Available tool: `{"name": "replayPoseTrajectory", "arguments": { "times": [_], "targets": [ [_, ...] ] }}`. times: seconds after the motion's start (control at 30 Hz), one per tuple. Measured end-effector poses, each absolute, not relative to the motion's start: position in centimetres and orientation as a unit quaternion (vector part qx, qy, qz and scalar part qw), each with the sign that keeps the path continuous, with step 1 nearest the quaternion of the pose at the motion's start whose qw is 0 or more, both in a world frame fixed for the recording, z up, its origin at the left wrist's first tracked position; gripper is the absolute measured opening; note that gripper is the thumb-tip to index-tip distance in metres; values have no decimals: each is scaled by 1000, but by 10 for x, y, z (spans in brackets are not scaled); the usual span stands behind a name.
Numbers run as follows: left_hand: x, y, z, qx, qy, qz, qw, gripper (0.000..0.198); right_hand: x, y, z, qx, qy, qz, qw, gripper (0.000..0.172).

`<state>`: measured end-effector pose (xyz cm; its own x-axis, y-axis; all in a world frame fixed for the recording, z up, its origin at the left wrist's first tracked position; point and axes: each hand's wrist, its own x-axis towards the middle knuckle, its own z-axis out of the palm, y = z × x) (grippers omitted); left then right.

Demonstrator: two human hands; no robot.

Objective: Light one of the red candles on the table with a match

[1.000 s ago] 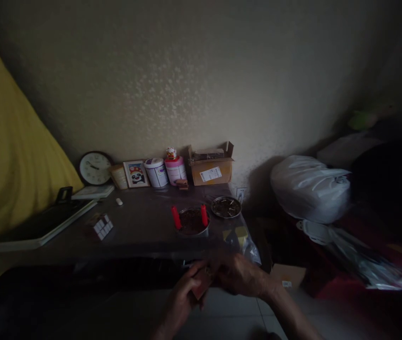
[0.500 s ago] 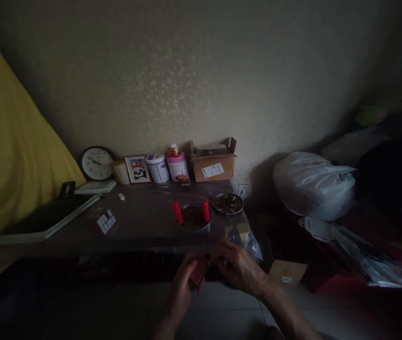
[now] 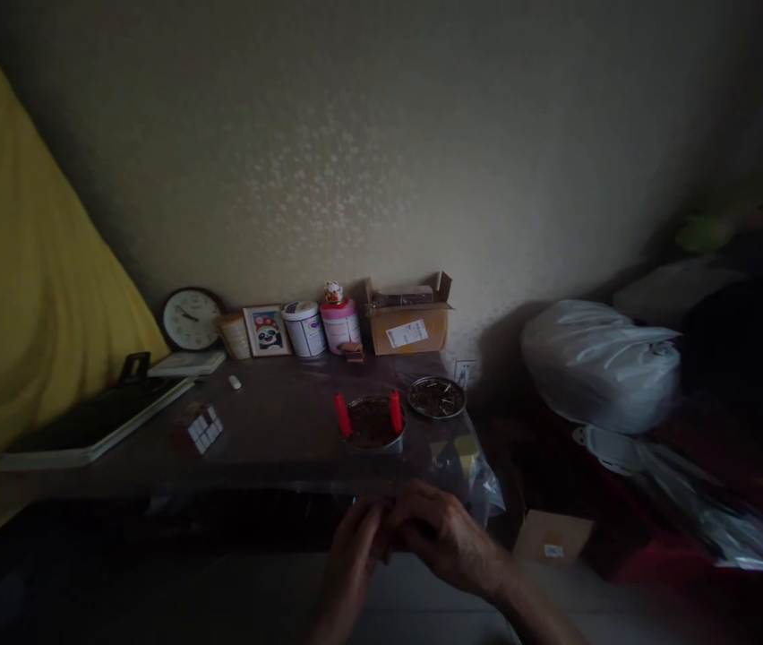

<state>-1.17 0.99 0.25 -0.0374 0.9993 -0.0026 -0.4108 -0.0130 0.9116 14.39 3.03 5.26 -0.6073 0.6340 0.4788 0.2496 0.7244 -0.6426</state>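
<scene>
My left hand [image 3: 353, 542] is closed round a small brown box that looks like a matchbox; it is mostly hidden by the fingers now. My right hand [image 3: 445, 533] is pressed up against it, fingers bent together, and what it pinches cannot be made out. Just beyond both hands, a metal bowl [image 3: 374, 442] of dark soil-like filling stands near the table's front edge. Two red candles [image 3: 342, 415] stand in it, one at each side. Behind it to the right sits a round metal dish [image 3: 436, 398] with burnt-looking sticks.
Along the wall stand a clock [image 3: 192, 319], a panda picture [image 3: 267, 331], two tins [image 3: 304, 330] and an open cardboard box [image 3: 409, 332]. A puzzle cube [image 3: 200, 430] and a white eraser-like piece [image 3: 235, 382] lie left. White bag [image 3: 602, 365] at right.
My right hand has moved left and down, closing against my left hand, so the small box no longer shows. The camera view has tilted slightly upward.
</scene>
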Motion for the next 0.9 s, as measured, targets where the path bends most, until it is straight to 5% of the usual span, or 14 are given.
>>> {"name": "replayPoseTrajectory", "arguments": {
  "times": [0.27, 0.53, 0.9],
  "targets": [
    [-14, 9, 10, 364, 337, 637, 590, 17, 150, 44, 48, -330, -779, 259, 466, 11],
    [-19, 11, 14, 346, 277, 648, 620, 32, 155, 46, 46, -322, -821, 154, 446, 16],
    [-14, 9, 14, 360, 295, 644, 607, 27, 145, 38, 46, -286, -820, 186, 459, 10]
  ]
}}
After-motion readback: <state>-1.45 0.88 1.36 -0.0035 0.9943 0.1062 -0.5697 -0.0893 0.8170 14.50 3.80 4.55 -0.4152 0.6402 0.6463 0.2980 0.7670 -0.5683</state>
